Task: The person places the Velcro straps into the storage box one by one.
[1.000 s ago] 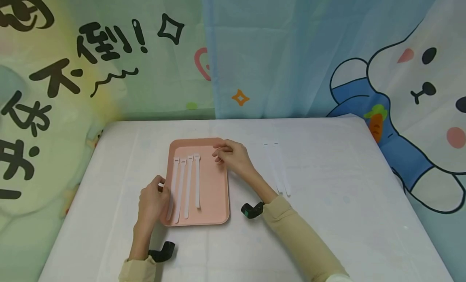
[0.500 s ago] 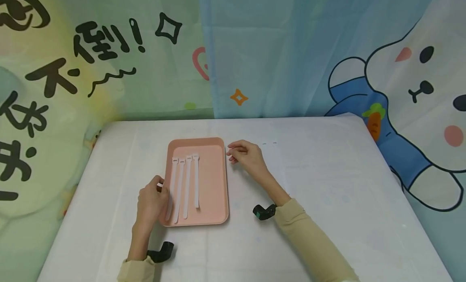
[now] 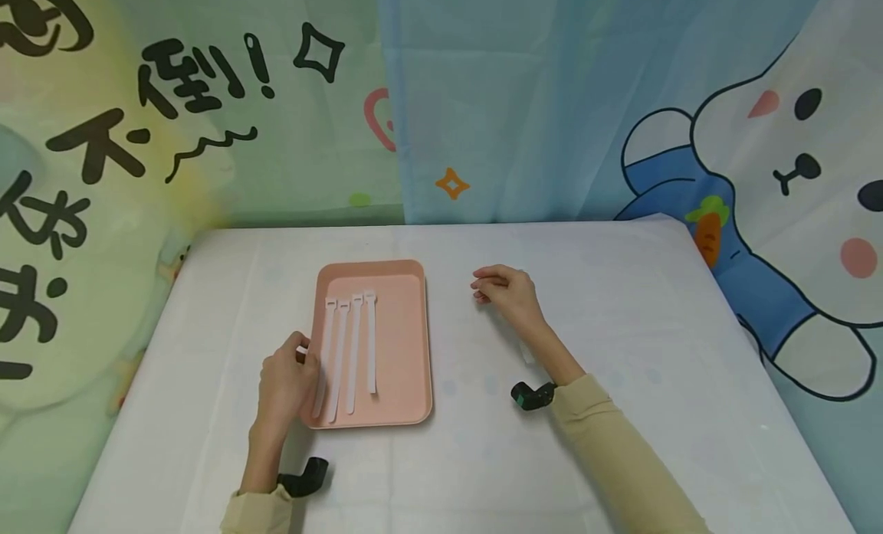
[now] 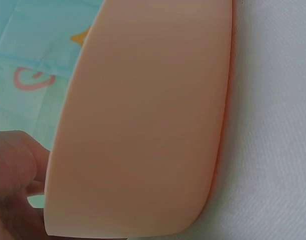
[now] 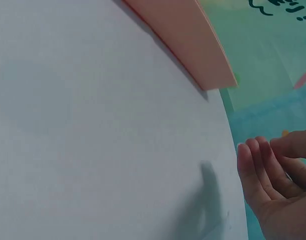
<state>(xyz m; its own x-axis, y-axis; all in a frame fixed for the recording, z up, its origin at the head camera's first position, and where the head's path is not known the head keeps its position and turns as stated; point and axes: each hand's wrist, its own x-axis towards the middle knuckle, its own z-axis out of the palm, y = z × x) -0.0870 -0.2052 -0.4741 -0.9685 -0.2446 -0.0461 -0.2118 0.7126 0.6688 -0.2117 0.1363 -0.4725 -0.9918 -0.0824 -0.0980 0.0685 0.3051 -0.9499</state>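
Observation:
My left hand (image 3: 288, 377) grips the left rim of a pink rectangular tray (image 3: 403, 350), thumb and fingers at its edge. Several long, thin white strips (image 3: 355, 358) with wider, slotted heads lie side by side in the tray's left half, heads toward the far end. To the right of the tray, above the white table, my right hand (image 3: 509, 295) is held with loosely bent fingers and nothing in them. Below its wrist shows the end of a pale strip (image 3: 526, 354), the rest hidden by the hand and forearm. The right wrist view shows the fingers (image 5: 262, 167) close to the thumb.
A white cloth covers the table (image 3: 441, 480). Behind it hangs a printed curtain (image 3: 524, 97) with a cartoon rabbit and lettering. Black wrist cameras (image 3: 303, 477) sit on both forearms.
My right hand has moved from above the tray's upper right corner off to the right, over the pale strips on the table. The left hand and tray stay in place.

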